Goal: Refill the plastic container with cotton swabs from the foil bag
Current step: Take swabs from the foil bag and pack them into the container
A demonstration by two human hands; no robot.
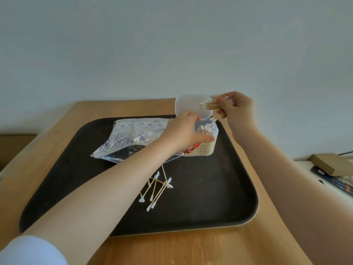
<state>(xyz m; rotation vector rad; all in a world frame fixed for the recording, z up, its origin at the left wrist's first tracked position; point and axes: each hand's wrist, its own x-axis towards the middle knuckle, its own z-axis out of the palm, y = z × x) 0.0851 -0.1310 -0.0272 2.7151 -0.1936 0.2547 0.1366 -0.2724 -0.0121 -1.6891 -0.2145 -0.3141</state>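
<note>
Wooden table (191, 249), pale wall behind. On the table a dark tray (210, 197) with rounded corners, covering most of the top. At the far right edge, off the table, a brown box (329, 163) on a white surface.

On the far part of the tray, a foil bag (131, 136), lying flat, clear-silver with blue drawings, mouth toward the near side. Just right of the bag, touching it, the container (207, 148), upright, with a picture label on its front. Lid (191, 106) white, flipped open and standing up behind the container's mouth. Inside the container, many white swab heads (205, 129) packed close together, reaching the rim.

Left hand (185, 131) closed around the container's left side and front, grip holding the container, thumb across the front wall. Left forearm lying over the bag's right corner. White sleeve (30, 251) at the bottom left.

Right hand (236, 109) raised above and a little behind the container, in front of the lid. Grip narrow, pinching a small bunch of swabs (210, 105), sticks nearly level, white tips pointing left.

Near the middle of the tray, loose swabs (156, 188), several, scattered and crossing one another, apart from the container and just in front of the bag.
</note>
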